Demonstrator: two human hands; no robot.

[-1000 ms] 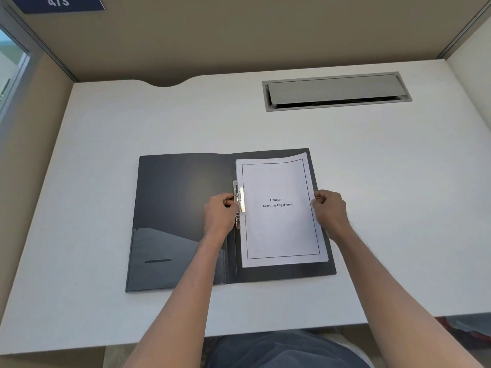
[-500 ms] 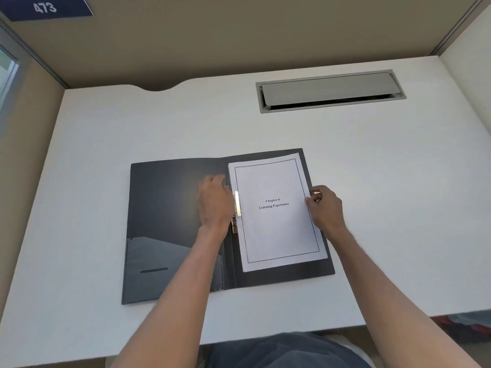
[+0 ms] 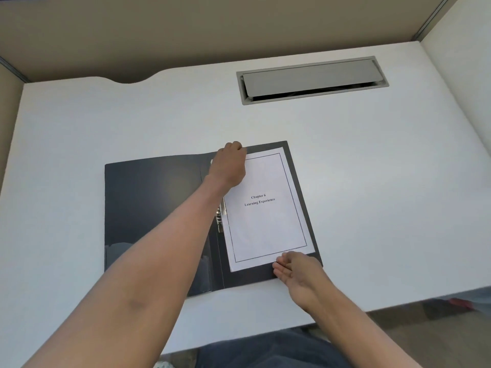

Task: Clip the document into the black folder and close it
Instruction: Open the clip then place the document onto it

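The black folder [image 3: 154, 203] lies open on the white desk [image 3: 385, 181]. A white document [image 3: 265, 227] titled "Chapter 6 Learning Experience" rests on the folder's right half, its left edge against the metal clip [image 3: 221, 212] at the spine. My left hand [image 3: 229, 166] sits at the document's top left corner with its fingers curled under; what they touch is hidden. My right hand [image 3: 297, 272] lies on the folder at the document's bottom right corner, fingers stretched out and touching the lower paper edge.
A grey cable hatch [image 3: 310, 78] is set into the desk behind the folder. Beige partition walls [image 3: 186, 27] close off the back and left, and a white wall the right. The desk's front edge runs just below the folder.
My left hand has left the clip and moved up to the document's top left corner. My right hand has slid from the right edge down to the bottom right corner.
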